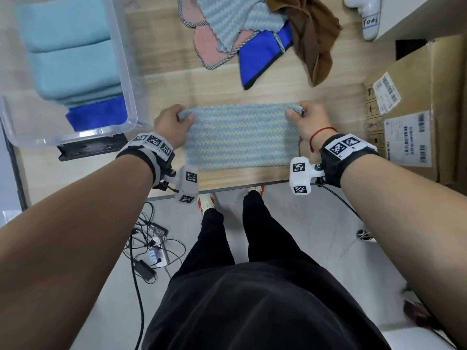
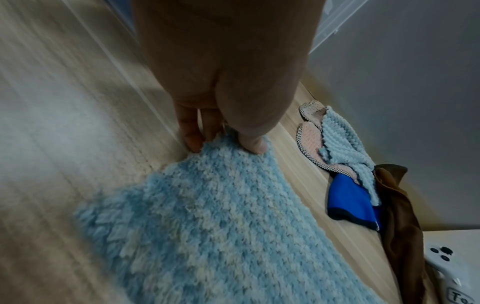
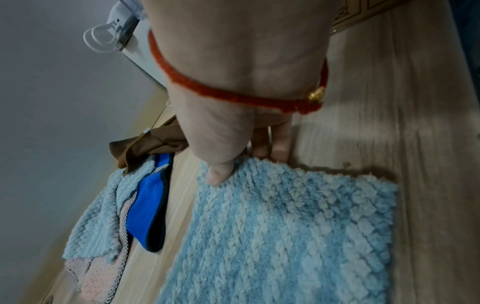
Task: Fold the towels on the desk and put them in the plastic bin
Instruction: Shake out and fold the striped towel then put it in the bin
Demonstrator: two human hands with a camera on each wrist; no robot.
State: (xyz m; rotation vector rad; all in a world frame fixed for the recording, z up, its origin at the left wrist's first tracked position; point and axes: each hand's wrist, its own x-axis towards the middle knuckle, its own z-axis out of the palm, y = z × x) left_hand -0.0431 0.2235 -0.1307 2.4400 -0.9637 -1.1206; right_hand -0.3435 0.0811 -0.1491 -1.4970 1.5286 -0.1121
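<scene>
- fluffy blue-striped towel (image 1: 240, 137) flat on wooden surface (image 1: 328, 97), near front edge
- left hand (image 1: 171, 125) fingers (image 2: 192, 133) pinching far corner at 9 o'clock
- right hand (image 1: 309, 120) fingers (image 3: 281, 142) pinching far corner at 3 o'clock
- plastic bin (image 1: 123, 59) at 10 o'clock, folded towels inside

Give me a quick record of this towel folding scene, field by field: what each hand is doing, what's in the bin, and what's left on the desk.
left hand: pinches far left corner of striped towel
right hand: pinches its far right corner
plastic bin: folded light blue towels, one royal blue
unfolded pile: pink, striped, blue, brown cloths
desk: wooden
</scene>
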